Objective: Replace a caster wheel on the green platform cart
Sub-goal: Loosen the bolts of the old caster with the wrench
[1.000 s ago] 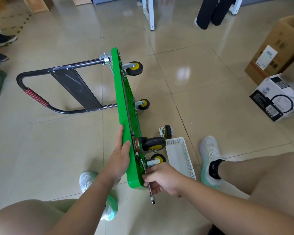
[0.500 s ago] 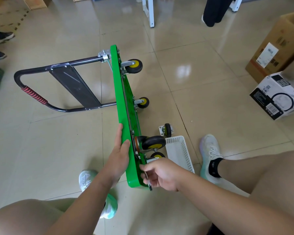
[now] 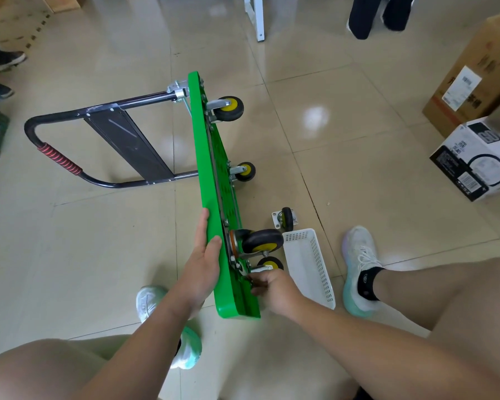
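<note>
Obs: right hand [image 3: 273, 288] has its fingers curled in against the cart's underside, at the mounting plate of the nearest caster wheel [image 3: 270, 263]. Whatever they hold is hidden, so I cannot tell. Left hand [image 3: 205, 264] has straight fingers, palm flat on the deck face, thumb over the upper edge.

The green plastic platform cart [image 3: 204, 145] stands on its long edge on the beige tiled floor [image 3: 358, 168], underside facing right, with four black-and-yellow casters mounted. Its black tubular handle with red grip [image 3: 59, 160] extends left.

A loose small caster [image 3: 285, 219] lies just beyond the white perforated plastic basket [image 3: 315, 269]. A brown cardboard box [image 3: 479, 70] and a white-and-black carton [image 3: 474, 161] sit well apart at right.
</note>
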`<state>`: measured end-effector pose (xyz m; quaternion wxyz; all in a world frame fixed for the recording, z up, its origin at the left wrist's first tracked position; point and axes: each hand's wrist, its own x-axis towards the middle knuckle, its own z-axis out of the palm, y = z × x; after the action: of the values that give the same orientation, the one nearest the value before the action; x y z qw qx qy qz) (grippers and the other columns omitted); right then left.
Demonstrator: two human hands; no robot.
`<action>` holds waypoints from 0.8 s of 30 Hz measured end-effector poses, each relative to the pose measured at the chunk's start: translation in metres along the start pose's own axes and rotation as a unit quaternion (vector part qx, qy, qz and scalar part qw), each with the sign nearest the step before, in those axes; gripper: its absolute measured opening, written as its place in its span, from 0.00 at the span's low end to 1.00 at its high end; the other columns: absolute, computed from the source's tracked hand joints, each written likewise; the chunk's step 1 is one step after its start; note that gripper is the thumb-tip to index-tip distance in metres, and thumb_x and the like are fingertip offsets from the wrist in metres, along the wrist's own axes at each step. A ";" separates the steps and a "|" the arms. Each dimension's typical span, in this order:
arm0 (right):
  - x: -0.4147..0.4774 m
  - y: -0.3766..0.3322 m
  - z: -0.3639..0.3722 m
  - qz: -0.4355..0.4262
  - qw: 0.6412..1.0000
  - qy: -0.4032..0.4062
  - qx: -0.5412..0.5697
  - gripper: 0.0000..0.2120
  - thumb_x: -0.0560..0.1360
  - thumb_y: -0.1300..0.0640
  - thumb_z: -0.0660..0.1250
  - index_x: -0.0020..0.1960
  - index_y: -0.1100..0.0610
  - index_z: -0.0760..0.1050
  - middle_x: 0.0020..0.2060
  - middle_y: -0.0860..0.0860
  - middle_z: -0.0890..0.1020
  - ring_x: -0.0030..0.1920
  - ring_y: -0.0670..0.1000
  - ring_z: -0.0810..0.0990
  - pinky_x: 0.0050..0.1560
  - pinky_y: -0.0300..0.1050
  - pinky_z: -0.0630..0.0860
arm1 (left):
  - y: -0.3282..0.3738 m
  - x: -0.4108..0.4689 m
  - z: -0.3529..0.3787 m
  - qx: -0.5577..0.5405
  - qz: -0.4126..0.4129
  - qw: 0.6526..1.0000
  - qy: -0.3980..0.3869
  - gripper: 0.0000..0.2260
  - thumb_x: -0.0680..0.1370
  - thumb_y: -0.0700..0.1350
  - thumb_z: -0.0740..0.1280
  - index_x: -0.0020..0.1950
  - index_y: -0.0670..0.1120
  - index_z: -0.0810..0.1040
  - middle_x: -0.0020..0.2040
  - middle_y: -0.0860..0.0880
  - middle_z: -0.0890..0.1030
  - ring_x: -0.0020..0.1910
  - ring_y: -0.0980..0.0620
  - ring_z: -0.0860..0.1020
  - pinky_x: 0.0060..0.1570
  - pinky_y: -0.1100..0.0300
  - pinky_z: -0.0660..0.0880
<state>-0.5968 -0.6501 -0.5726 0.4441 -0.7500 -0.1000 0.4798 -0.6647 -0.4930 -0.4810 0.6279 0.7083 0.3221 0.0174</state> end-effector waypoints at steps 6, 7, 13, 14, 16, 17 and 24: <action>-0.017 0.005 -0.008 -0.055 0.995 0.007 -0.087 0.16 0.78 0.64 0.69 0.63 0.53 0.82 0.57 0.49 0.84 0.57 0.47 0.81 0.61 0.36 0.74 | 0.002 -0.001 0.000 0.012 -0.004 1.000 -0.010 0.25 0.84 0.57 0.52 0.72 0.84 0.49 0.77 0.57 0.68 0.70 0.49 0.75 0.72 0.42 0.71; -0.024 0.006 -0.010 -0.054 0.994 0.001 -0.095 0.15 0.78 0.62 0.70 0.63 0.51 0.82 0.54 0.46 0.85 0.54 0.44 0.81 0.58 0.35 0.75 | 0.002 -0.001 0.000 0.015 -0.003 1.000 -0.011 0.25 0.85 0.55 0.52 0.73 0.82 0.49 0.77 0.57 0.68 0.69 0.49 0.76 0.72 0.42 0.71; -0.033 -0.010 -0.014 -0.022 0.991 -0.038 -0.125 0.11 0.77 0.62 0.70 0.59 0.57 0.82 0.43 0.51 0.84 0.36 0.48 0.82 0.38 0.36 0.78 | 0.003 -0.002 0.000 0.024 -0.007 1.000 -0.003 0.25 0.88 0.51 0.51 0.78 0.77 0.48 0.76 0.58 0.67 0.72 0.51 0.73 0.75 0.44 0.68; -0.032 -0.011 -0.014 -0.025 0.989 -0.036 -0.140 0.11 0.77 0.61 0.70 0.58 0.56 0.83 0.45 0.51 0.85 0.39 0.49 0.83 0.40 0.37 0.79 | 0.003 -0.003 0.000 0.024 -0.009 1.000 -0.002 0.25 0.88 0.51 0.51 0.78 0.77 0.48 0.76 0.58 0.67 0.71 0.51 0.73 0.75 0.44 0.68; -0.032 -0.009 -0.016 -0.017 0.985 -0.028 -0.170 0.11 0.76 0.58 0.72 0.57 0.53 0.84 0.48 0.51 0.86 0.46 0.51 0.84 0.48 0.42 0.81 | 0.005 -0.004 0.001 0.025 -0.009 1.000 0.001 0.25 0.88 0.50 0.51 0.78 0.76 0.49 0.76 0.59 0.66 0.71 0.52 0.72 0.75 0.45 0.68; -0.035 -0.007 -0.017 -0.005 0.986 -0.022 -0.166 0.11 0.75 0.57 0.72 0.57 0.53 0.84 0.47 0.51 0.86 0.44 0.51 0.85 0.47 0.42 0.82 | 0.007 -0.004 0.001 0.026 -0.008 1.000 0.001 0.26 0.88 0.50 0.51 0.79 0.75 0.49 0.76 0.60 0.65 0.72 0.53 0.71 0.76 0.46 0.67; -0.068 -0.020 -0.020 -0.010 0.998 -0.060 0.019 0.07 0.75 0.61 0.72 0.52 0.58 0.84 0.37 0.53 0.85 0.36 0.53 0.84 0.34 0.41 0.77 | 0.009 -0.005 0.002 0.030 -0.009 1.000 0.003 0.26 0.88 0.48 0.51 0.81 0.72 0.49 0.74 0.59 0.68 0.66 0.61 0.73 0.75 0.47 0.67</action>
<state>-0.6105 -0.6896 -0.5117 0.4561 -0.7101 -0.1246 0.5217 -0.6641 -0.4973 -0.4711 0.6055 0.7241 0.3302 0.0043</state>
